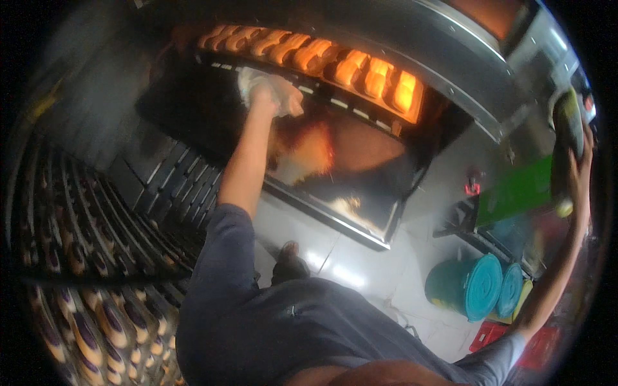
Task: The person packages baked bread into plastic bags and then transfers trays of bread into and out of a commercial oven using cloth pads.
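Left hand (270, 93) of mine is curled on a white cloth (254, 83) at the oven's front edge; my right hand (581, 161) is against one long, dark greenish object (565, 141), and I can't tell whether its fingers close around it. Just beyond the cloth, roughly nine glowing loaves (351, 69) line one tray (415, 114) inside the oven, with a dark, glossy panel (367, 145) below. Grey tiles (347, 260) cover the floor. To my right: two teal bins (460, 286), one green panel (518, 191). Left, a rack (96, 281) holds too many dark-centred buns (87, 334) to count.
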`<action>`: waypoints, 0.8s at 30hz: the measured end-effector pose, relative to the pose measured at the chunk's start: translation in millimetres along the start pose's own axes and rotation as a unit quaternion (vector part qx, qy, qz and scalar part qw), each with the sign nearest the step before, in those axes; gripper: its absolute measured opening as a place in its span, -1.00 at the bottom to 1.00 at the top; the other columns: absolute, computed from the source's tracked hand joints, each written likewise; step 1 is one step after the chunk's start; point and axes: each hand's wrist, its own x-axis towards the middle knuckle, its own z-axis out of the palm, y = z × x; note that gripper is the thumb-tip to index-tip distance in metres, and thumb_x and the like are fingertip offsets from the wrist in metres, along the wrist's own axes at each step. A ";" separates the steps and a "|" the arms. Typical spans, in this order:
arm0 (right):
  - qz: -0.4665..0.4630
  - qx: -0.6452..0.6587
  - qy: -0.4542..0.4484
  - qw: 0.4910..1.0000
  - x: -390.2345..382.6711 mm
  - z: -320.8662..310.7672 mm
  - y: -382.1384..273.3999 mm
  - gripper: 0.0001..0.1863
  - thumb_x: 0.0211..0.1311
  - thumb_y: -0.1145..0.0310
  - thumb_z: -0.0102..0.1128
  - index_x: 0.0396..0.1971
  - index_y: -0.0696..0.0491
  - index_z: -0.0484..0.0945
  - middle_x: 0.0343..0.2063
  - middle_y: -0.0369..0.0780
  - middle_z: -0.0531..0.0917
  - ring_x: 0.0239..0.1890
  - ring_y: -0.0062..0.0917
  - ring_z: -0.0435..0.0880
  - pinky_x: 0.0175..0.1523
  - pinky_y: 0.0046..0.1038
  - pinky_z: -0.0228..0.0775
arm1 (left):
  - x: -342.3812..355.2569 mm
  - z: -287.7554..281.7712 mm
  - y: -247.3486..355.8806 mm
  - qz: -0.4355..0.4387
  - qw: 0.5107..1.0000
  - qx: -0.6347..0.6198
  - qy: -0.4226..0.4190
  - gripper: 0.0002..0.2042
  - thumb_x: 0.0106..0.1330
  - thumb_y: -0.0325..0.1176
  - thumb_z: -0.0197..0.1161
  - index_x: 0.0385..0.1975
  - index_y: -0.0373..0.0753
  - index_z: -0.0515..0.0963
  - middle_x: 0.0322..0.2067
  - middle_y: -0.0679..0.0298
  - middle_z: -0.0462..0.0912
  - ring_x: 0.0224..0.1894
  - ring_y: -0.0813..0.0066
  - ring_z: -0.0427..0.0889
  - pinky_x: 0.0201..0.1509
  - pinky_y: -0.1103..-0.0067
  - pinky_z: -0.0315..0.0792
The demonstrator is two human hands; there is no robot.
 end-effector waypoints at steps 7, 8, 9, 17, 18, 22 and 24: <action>0.423 0.377 -0.100 0.818 -47.3 23.3 -250.5 -0.68 0.24 0.31 0.20 -0.12 0.21 0.53 -0.27 -0.22 0.61 -0.22 -0.54 0.52 -0.04 -0.49 0.34 | 27.9 74.1 -9.8 0.003 0.992 0.130 0.001 -0.62 0.46 -0.15 -0.20 0.09 -0.25 0.33 0.08 0.17 0.44 0.10 0.19 0.42 0.25 0.28 0.28; 0.375 0.424 -0.185 0.803 -40.9 28.9 -269.1 -0.71 0.22 0.33 0.21 -0.15 0.21 0.52 -0.29 -0.24 0.61 -0.25 -0.53 0.53 -0.05 -0.48 0.36 | 47.7 72.2 -12.7 -0.015 0.992 0.123 -0.014 -0.62 0.46 -0.15 -0.20 0.09 -0.25 0.33 0.08 0.16 0.44 0.10 0.19 0.43 0.25 0.28 0.28; 0.383 0.449 -0.205 0.781 -31.8 39.8 -296.4 -0.72 0.22 0.33 0.21 -0.16 0.20 0.52 -0.31 -0.25 0.60 -0.27 -0.55 0.53 -0.10 -0.50 0.37 | 66.7 68.5 -15.4 -0.027 0.992 0.118 -0.025 -0.62 0.46 -0.14 -0.20 0.09 -0.25 0.33 0.08 0.16 0.44 0.10 0.18 0.43 0.25 0.28 0.29; 0.513 0.722 -0.230 0.403 39.8 195.8 -420.7 -0.49 0.25 0.07 0.20 0.00 0.18 0.41 -0.21 -0.19 0.61 -0.22 -0.49 0.60 -0.07 -0.40 0.43 | 114.1 54.9 -30.8 -0.106 0.984 0.107 -0.094 -0.61 0.47 -0.12 -0.19 0.09 -0.25 0.34 0.09 0.12 0.46 0.10 0.16 0.45 0.22 0.29 0.33; 0.521 0.755 -0.231 0.324 54.4 216.8 -434.6 -0.51 0.29 0.10 0.15 0.03 0.17 0.40 -0.16 -0.20 0.61 -0.17 -0.44 0.60 0.00 -0.35 0.42 | 117.2 47.6 -28.5 -0.113 0.983 0.105 -0.100 -0.61 0.47 -0.12 -0.19 0.09 -0.25 0.35 0.09 0.12 0.46 0.10 0.15 0.46 0.22 0.29 0.33; 0.537 0.759 -0.207 0.306 108.6 272.5 -494.5 -0.56 0.38 0.06 -0.03 0.02 0.12 0.43 -0.08 -0.16 0.57 0.03 -0.34 0.49 0.20 -0.26 0.25 | 113.7 22.1 -10.3 -0.102 0.980 0.113 -0.127 -0.61 0.47 -0.11 -0.18 0.10 -0.24 0.35 0.09 0.10 0.46 0.10 0.14 0.47 0.21 0.30 0.35; 0.488 0.825 -0.176 0.224 105.4 330.9 -506.7 -0.62 0.36 0.06 0.03 -0.07 0.07 0.47 -0.14 -0.20 0.59 -0.04 -0.36 0.52 0.15 -0.24 0.29 | 69.7 35.1 0.5 -0.078 0.982 0.128 -0.115 -0.64 0.46 -0.12 -0.15 0.06 -0.21 0.39 0.06 0.13 0.49 0.07 0.15 0.49 0.14 0.26 0.41</action>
